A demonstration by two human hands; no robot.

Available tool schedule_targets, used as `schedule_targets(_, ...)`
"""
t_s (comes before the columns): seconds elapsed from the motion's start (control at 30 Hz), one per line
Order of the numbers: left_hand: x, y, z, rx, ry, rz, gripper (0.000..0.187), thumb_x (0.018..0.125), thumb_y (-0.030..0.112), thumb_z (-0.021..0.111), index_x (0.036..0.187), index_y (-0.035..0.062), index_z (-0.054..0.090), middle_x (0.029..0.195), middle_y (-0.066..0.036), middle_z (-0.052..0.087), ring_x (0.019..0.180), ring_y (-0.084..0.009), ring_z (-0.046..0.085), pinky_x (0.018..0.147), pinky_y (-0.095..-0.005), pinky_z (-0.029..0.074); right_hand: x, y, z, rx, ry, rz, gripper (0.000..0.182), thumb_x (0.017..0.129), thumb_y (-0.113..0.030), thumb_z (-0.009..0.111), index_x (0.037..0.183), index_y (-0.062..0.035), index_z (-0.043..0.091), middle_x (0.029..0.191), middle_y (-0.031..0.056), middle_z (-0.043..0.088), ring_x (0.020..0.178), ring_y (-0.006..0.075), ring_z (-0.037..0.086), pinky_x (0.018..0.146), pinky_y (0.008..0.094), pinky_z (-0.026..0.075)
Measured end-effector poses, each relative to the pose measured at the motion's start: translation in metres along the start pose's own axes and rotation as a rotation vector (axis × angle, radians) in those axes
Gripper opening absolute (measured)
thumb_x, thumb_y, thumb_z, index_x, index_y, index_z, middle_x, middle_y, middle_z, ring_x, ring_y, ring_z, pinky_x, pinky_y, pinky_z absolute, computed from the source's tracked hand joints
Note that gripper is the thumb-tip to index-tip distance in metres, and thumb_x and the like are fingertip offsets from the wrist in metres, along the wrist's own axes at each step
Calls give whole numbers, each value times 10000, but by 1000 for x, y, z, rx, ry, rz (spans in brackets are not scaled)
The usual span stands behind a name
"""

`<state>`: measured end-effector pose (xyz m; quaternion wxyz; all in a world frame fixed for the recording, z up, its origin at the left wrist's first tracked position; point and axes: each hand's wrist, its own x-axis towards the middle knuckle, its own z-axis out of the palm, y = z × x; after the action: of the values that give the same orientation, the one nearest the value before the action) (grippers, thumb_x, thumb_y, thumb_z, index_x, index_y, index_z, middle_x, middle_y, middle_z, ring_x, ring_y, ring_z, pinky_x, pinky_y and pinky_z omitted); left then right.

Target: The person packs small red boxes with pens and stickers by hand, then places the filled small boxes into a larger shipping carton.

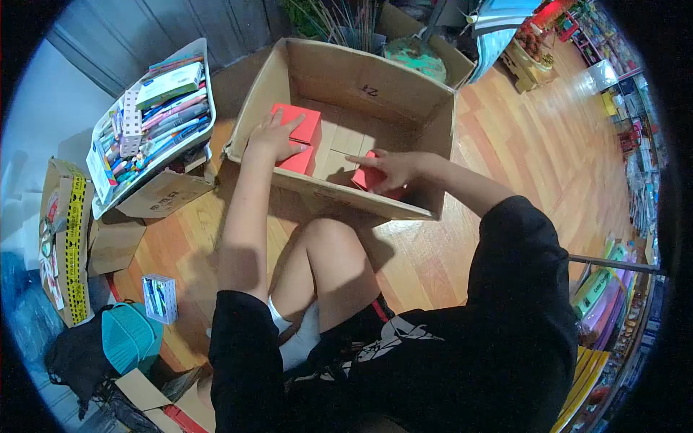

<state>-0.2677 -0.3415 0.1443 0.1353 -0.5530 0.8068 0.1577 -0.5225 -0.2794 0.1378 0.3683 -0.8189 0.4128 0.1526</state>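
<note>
A large open cardboard box (372, 61) stands on the floor before my bent legs. Inside its left end, two red boxes (307, 124) sit one behind the other. My left hand (273, 138) lies over them with spread fingers touching their tops. Near the front wall of the carton, my right hand (395, 169) reaches down around another red box (367, 175), its index finger stretched to the left. The right fingers partly cover that box, and its lower part is hidden.
A white tray of pens and markers (155, 119) stands at the left on a cardboard box. Below it are a carton with yellow tape (76, 238), a small patterned box (159, 298) and a teal item (131, 335). Stocked shelves (639, 173) line the right side.
</note>
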Motion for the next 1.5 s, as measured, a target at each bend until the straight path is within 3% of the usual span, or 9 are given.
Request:
schedule_targets(0.43, 3, -4, 6, 26, 29, 6, 723, 728, 537, 538, 1328, 343, 184, 1399, -142, 116, 1278, -310, 164, 1034, -386, 195, 2, 12, -18, -40, -327, 15, 777, 575, -361, 728, 1202, -125, 336, 1099, 187, 503, 1017, 350, 487, 861, 420, 388)
schedule_targets(0.73, -6, 2, -5, 22, 132, 34, 603, 758, 461, 542, 1268, 190, 368, 1290, -172, 347, 1213, -307, 307, 986, -388, 286, -5, -1, -13, 149, -307, 148, 957, 676, -89, 597, 1362, -213, -58, 1158, 161, 475, 1039, 260, 470, 882, 363, 380)
schedule_targets(0.83, -18, 1, -14, -146, 116, 21, 460, 800, 365, 507, 1163, 85, 475, 1185, -190, 451, 1093, -310, 437, 903, -401, 359, -6, -5, -24, 254, -408, 163, 992, 652, -196, 629, 1358, -143, -66, 1254, 211, 380, 1091, 312, 436, 914, 354, 345)
schedule_targets(1.0, -122, -3, 17, -376, 956, 201, 282, 798, 174, 513, 1044, 39, 540, 1075, -158, 515, 1017, -295, 487, 838, -402, 397, -6, 2, -15, 43, -190, -16, 799, 713, -238, 601, 1358, -146, 137, 1209, 183, 443, 1066, 254, 463, 906, 342, 355)
schedule_targets(1.07, -173, -12, 54, -444, 1085, 94, 272, 795, 119, 507, 1055, 41, 531, 1077, -157, 511, 1018, -304, 479, 860, -395, 382, -6, -7, -8, 6, -171, 44, 797, 708, -184, 590, 1358, -149, 131, 1185, 167, 471, 1050, 249, 484, 874, 344, 387)
schedule_targets(1.17, -262, -30, 152, -511, 879, -278, 316, 805, 125, 488, 1080, -29, 488, 1059, -198, 507, 981, -352, 484, 830, -379, 397, -8, -18, -2, 39, -140, 185, 786, 724, -138, 570, 1359, -146, 108, 1140, 146, 519, 1021, 258, 514, 843, 346, 418)
schedule_targets(1.23, -324, -34, 223, -530, 720, -436, 359, 799, 126, 489, 1111, -46, 450, 1117, -255, 451, 1050, -391, 424, 882, -425, 347, -12, -19, -1, -59, -83, 268, 506, 892, -442, 296, 1315, -164, 293, 1235, 103, 448, 1071, 204, 461, 858, 344, 386)
schedule_targets(1.33, -411, -30, 338, -514, 725, -629, 399, 791, 176, 508, 1123, -37, 446, 1133, -251, 450, 1062, -384, 422, 887, -439, 335, -14, -14, -1, 296, -129, 472, 615, 848, -562, 264, 1297, -146, 329, 1277, 95, 401, 1107, 193, 437, 858, 326, 387)
schedule_targets(1.5, -422, 7, 297, -499, 574, -808, 426, 796, 217, 509, 1135, -29, 435, 1113, -268, 452, 1038, -385, 438, 856, -453, 353, -25, -35, 0, 413, -47, 700, 880, 688, -765, 267, 1301, -137, 317, 1320, 127, 334, 1168, 195, 383, 903, 332, 353)
